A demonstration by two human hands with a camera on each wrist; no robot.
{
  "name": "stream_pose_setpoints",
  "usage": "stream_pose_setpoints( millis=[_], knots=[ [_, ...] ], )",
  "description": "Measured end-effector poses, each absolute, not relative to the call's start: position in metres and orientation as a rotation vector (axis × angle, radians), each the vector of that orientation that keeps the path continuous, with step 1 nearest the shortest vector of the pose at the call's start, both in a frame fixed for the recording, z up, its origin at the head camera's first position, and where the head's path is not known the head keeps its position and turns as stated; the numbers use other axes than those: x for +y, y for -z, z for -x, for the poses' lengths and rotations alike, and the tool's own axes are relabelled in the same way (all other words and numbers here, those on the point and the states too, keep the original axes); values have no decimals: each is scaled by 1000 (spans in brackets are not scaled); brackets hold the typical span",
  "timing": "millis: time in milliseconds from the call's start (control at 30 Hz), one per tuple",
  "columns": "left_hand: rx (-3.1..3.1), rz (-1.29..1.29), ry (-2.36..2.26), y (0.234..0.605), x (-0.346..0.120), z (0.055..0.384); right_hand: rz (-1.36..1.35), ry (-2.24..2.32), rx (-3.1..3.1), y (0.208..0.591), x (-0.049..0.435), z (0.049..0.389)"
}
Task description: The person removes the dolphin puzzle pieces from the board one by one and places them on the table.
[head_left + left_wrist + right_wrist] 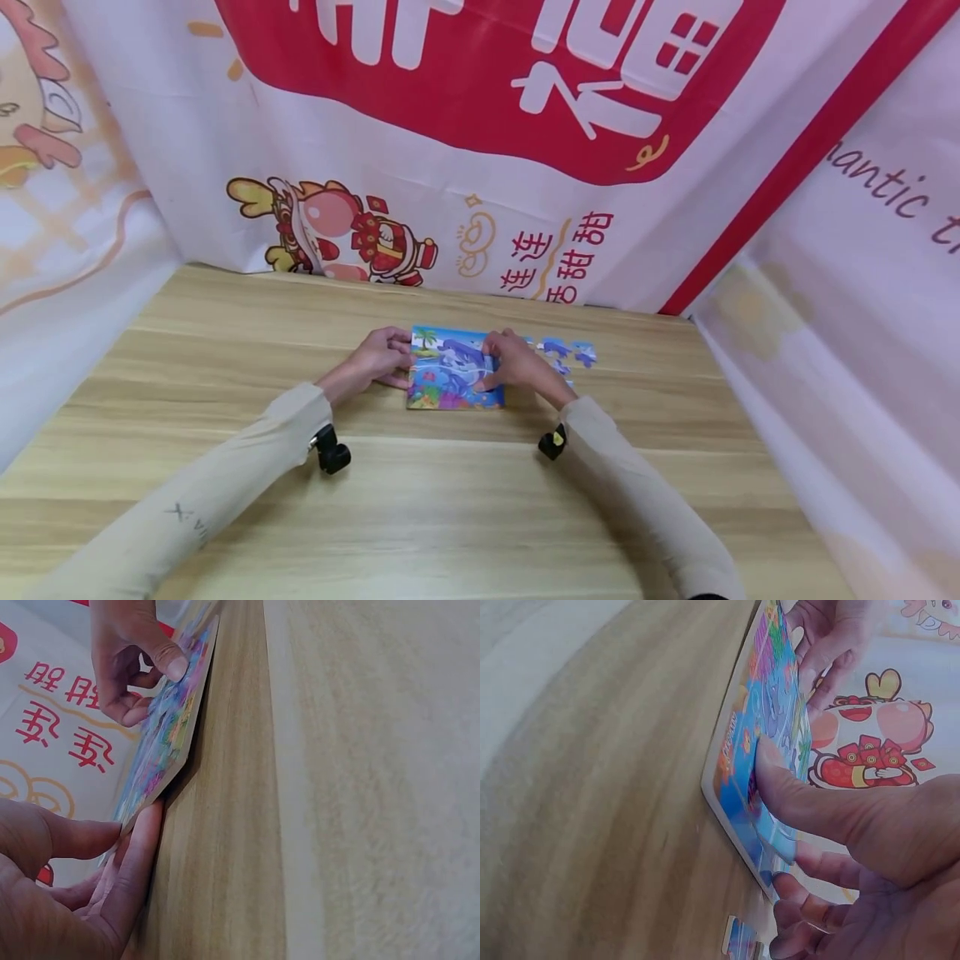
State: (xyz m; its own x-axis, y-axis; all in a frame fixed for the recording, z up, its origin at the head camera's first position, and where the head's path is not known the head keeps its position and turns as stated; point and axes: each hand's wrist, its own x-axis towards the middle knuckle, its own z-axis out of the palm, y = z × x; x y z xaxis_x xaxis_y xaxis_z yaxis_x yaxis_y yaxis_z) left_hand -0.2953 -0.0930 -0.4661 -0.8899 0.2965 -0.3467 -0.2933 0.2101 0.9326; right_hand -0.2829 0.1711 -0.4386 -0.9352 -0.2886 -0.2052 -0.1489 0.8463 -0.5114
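Puzzle board (442, 392): right of your left hand (381, 357), edge pinched there. Puzzle piece (780, 844): pinched by your right hand (519, 364), against the board. Loose pieces (584, 354): right of that hand.

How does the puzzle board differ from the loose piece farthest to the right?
The puzzle board is a large rectangle with straight sides; the loose piece is much smaller, with a knobbed outline. The left hand grips the puzzle board's edge, while the loose piece lies untouched on the table. Both show blue printed artwork.
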Motion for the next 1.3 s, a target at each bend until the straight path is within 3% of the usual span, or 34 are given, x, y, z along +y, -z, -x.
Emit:
stream_pose_setpoints(
  millis=[433,867,1300],
  knots=[
    [2081,0,-1707,463,-89,293,350,815,2744,443,174,273],
    [2089,17,-1709,467,-90,293,555,904,2752,454,180,267],
    [2077,12,-1692,466,-90,293,614,810,2781,435,182,260]
  ],
)
